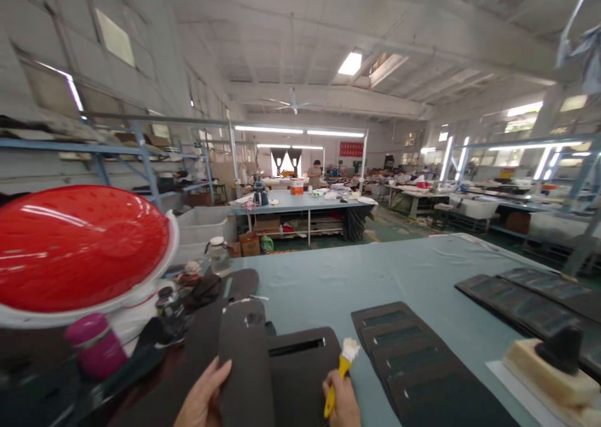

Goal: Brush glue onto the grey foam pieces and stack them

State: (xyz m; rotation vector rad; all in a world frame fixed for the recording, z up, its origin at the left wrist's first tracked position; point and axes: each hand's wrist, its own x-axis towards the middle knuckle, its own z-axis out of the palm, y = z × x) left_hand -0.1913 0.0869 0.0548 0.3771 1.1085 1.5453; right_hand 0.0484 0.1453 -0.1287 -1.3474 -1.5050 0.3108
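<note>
My right hand (pixel 344 399) is closed around the yellow handle of a brush (pixel 330 402), whose pale, whitish bristles point up. Under and beside it lies a dark grey flat panel (pixel 300 370) with a long black slot near its top edge. My left hand (pixel 204 396) grips the left edge of another dark grey panel (pixel 246 364), long and round-cornered, with a small hole near its top. That panel overlaps the slotted one, and its lower end runs out of view.
Overlapping dark panels (pixel 404 352) lie to the right on the pale blue table (pixel 328 277), with more (pixel 521 302) beyond. A yellowish block with a black knob (pixel 554 367) sits front right. At left are a red tray (pixel 89 245), magenta cup (pixel 96 345) and glass jar (pixel 218 257).
</note>
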